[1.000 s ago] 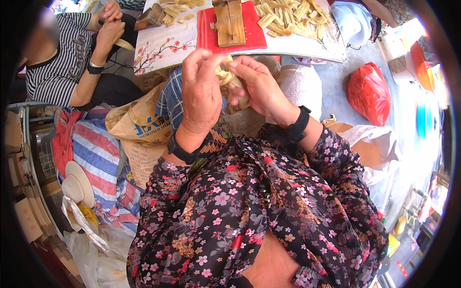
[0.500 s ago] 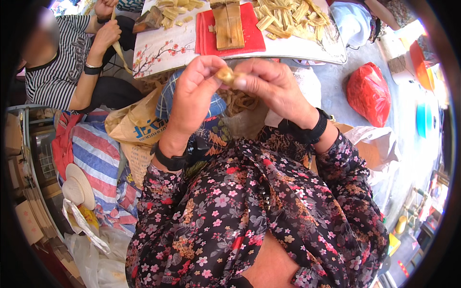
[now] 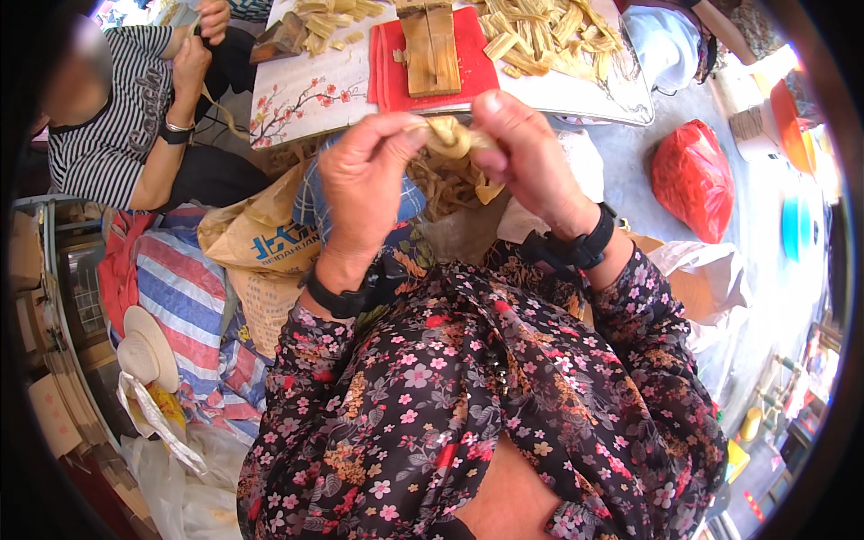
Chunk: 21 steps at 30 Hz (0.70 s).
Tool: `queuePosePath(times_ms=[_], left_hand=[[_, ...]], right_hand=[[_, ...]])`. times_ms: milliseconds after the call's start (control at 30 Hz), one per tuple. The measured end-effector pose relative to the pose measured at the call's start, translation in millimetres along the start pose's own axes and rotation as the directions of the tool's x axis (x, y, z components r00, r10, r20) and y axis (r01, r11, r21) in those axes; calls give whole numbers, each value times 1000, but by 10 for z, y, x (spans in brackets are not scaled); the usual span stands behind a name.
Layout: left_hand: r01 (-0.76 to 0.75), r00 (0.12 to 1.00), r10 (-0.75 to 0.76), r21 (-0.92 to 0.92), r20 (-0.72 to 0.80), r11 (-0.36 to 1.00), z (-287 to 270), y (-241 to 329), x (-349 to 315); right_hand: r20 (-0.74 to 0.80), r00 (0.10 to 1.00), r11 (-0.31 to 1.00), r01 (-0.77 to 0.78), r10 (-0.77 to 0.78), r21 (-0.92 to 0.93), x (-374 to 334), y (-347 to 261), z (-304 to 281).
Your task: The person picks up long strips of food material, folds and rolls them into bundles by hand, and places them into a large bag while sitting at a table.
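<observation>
A pale yellow, fibrous dried strip (image 3: pixel 448 137), looped into a knot, spans the gap between my two hands in front of the table edge. My left hand (image 3: pixel 362 180) pinches its left end between thumb and fingertips. At the other end, my right hand (image 3: pixel 538 166) grips it with the fingers curled and the thumb raised. Below the knot lies a heap of similar loose strips (image 3: pixel 441 191), partly hidden by my hands.
Across the white table (image 3: pixel 301 112) lie a wooden block (image 3: pixel 430 54) on a red cloth (image 3: pixel 477 67) and a pile of yellow folded pieces (image 3: pixel 558 36). To the left sits a person (image 3: pixel 117 126) handling a strip. A red plastic bag (image 3: pixel 693 180) stands right.
My hands have spread slightly apart, and the knot between them shows larger and looser. My right thumb has lifted. The person at left has raised their hands a little.
</observation>
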<state>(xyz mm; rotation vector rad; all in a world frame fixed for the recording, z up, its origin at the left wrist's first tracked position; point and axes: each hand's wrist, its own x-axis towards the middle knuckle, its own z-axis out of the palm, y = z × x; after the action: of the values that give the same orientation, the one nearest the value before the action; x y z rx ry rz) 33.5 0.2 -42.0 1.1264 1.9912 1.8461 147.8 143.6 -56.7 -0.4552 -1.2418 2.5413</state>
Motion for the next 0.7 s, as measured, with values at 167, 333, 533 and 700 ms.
queuePosePath(times_ms=[167,333,533,700], left_hand=[[24,999,-25,-36,-37,999,-120,-35,123],[-456,884,287,547,368,702,-34,174,180],[-525,814,174,573,554,630,-43,81,98],[-738,642,281,477,713,477,-272,78,211]], right_hand=[[-26,997,995,68,-70,-75,86,-76,-107],[199,969,938,201,-148,-283,102,49,2],[248,967,865,78,55,-495,76,156,-80],[402,915,736,245,40,-631,-69,-87,-51]])
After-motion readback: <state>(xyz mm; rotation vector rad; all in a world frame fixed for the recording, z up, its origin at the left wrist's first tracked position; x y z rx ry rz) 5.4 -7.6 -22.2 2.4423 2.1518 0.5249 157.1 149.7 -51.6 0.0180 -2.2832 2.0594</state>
